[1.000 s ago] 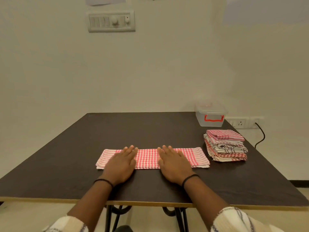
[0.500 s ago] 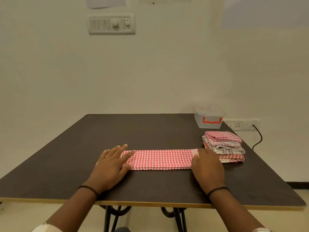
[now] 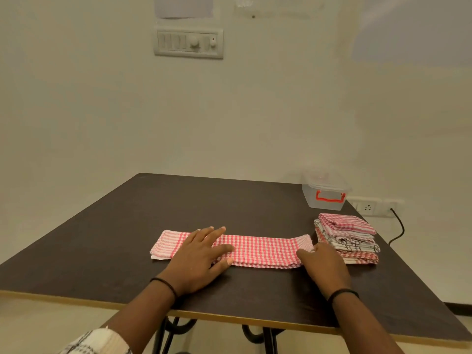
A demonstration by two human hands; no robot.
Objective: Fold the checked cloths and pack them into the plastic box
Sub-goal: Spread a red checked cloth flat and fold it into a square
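Two hands on red cloth strip (image 3: 255,249), left grip (image 3: 198,256) flat mid-left, right grip (image 3: 323,264) at rt end

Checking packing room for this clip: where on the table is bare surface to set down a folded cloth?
Bare: the whole left and far table behind the red checked strip, up to the plastic box. Crowded: the right edge, where the cloth stack nearly touches the strip's end and right hand.

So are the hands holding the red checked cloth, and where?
The left hand lies flat on the long red checked cloth, pressing near its left end. The right hand is at the cloth's right end, but whether it pinches that end cannot be told.
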